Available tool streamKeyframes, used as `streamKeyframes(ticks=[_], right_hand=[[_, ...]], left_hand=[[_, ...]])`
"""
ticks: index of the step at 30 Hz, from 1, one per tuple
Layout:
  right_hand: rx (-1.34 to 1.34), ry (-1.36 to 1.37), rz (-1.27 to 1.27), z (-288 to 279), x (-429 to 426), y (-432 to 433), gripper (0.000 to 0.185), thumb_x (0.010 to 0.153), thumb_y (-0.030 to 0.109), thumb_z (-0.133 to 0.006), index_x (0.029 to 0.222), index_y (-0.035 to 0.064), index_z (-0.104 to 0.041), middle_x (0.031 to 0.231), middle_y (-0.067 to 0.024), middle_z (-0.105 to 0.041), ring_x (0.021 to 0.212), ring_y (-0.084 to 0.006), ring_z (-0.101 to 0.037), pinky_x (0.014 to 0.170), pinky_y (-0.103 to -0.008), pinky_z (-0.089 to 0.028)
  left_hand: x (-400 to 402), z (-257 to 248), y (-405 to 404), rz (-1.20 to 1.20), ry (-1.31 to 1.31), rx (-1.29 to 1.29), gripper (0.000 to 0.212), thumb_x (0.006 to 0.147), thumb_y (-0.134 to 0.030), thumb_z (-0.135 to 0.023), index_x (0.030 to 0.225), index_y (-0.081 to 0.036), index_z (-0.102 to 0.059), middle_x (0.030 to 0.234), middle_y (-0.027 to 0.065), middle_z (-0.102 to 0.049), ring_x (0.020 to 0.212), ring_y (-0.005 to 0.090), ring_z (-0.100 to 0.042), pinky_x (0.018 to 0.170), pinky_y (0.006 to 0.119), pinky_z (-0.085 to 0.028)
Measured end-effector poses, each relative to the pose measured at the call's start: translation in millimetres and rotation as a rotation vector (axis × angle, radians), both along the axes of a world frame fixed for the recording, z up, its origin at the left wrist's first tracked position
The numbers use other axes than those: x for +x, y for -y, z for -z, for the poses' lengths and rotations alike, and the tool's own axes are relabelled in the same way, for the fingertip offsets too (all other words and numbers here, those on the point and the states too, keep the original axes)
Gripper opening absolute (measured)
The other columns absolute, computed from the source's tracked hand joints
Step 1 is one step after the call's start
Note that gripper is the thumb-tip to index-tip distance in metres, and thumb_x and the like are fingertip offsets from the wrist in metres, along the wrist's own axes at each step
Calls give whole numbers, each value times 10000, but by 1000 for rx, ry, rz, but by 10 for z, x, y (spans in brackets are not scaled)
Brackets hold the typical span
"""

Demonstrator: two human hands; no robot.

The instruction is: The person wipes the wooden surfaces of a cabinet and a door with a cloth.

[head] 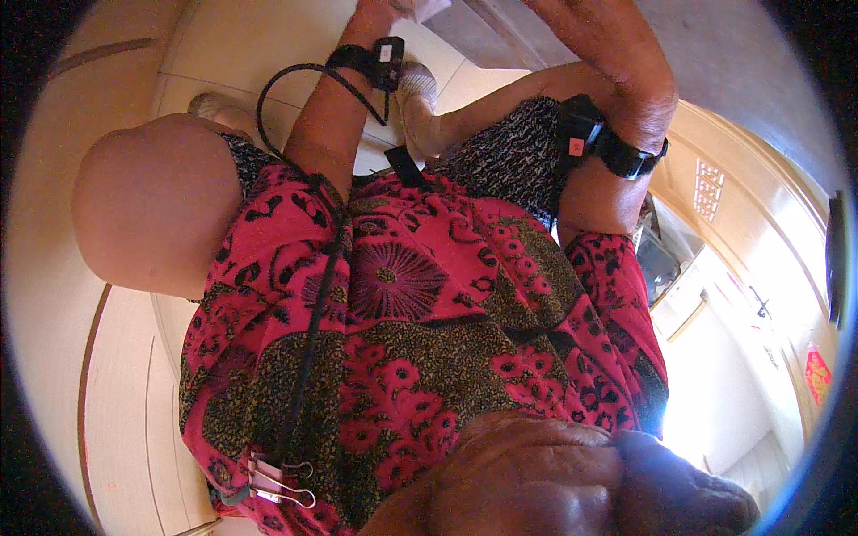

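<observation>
At the upper edge of the view, my left hand (401, 7) is mostly cut off. A white, thin item (432, 9), perhaps paper or cloth, shows right beside its fingers; whether they grip it cannot be told. On the left wrist sits a strapped black device (387, 63), and a black cable (288, 70) loops by it. My right hand is out of view; the right forearm (596, 27) runs off the top past a bent elbow. Another black strapped device (582, 130) is on the upper right arm. A grey panel-like surface (462, 40) lies near the left hand.
My bare left knee (154, 201) juts out at the left. A shod foot (417, 80) rests on the tiled floor (221, 47). A large grey surface (724, 60) fills the upper right. A metal binder clip (271, 479) holds the cable on the patterned shirt (415, 375).
</observation>
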State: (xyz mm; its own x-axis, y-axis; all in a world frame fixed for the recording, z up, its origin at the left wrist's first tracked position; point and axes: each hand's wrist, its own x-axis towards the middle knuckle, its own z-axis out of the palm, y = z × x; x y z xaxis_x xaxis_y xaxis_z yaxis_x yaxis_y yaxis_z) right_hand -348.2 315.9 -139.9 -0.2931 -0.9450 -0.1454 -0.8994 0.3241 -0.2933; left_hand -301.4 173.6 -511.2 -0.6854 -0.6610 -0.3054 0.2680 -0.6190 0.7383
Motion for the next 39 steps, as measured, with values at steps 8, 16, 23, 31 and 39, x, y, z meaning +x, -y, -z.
streamKeyframes(ticks=[8, 16, 23, 31, 39], right_hand=[[44, -47, -38, -17, 40, 69, 431, 923, 162, -564, 1327, 16, -533, 1269, -224, -598, 1130, -384, -592, 957, -410, -478], [99, 19, 9, -53, 135, 174, 422, 932, 180, -556, 1314, 2, -536, 1247, -242, -600, 1131, -391, -589, 957, -411, -472], [100, 101, 53, -53, 128, 196, 430, 928, 184, -562, 1316, -1, -534, 1254, -243, -597, 1139, -392, -585, 962, -399, -471], [87, -52, -53, -56, 137, 204, 423, 923, 174, -561, 1315, 18, -537, 1284, -231, -584, 1134, -397, -586, 967, -430, -475], [59, -64, -32, -26, 103, 80, 420, 907, 161, -572, 1304, 28, -543, 1264, -224, -598, 1116, -401, -592, 947, -434, -485]], left_hand=[[-14, -269, 574, -344, -138, 248, 232, 918, -256, -573, 955, -37, -639, 809, 107, -609, 725, 252, -592, 654, 394, -490], [-239, 254, 268, -497, 190, -285, 243, 893, -202, -603, 1076, -43, -600, 905, 103, -594, 815, 243, -551, 715, 375, -474], [-281, 406, -1095, -135, 528, -286, 401, 855, -200, -671, 1183, -1, -555, 1028, 135, -644, 919, 260, -596, 821, 385, -495], [-171, 51, -1889, 368, 355, -475, 463, 747, -266, -724, 1087, 28, -608, 977, 195, -704, 926, 404, -661, 826, 469, -537], [43, 431, -174, -155, 316, -185, 395, 807, -300, -720, 954, 57, -640, 869, 125, -667, 786, 293, -594, 688, 417, -487]])
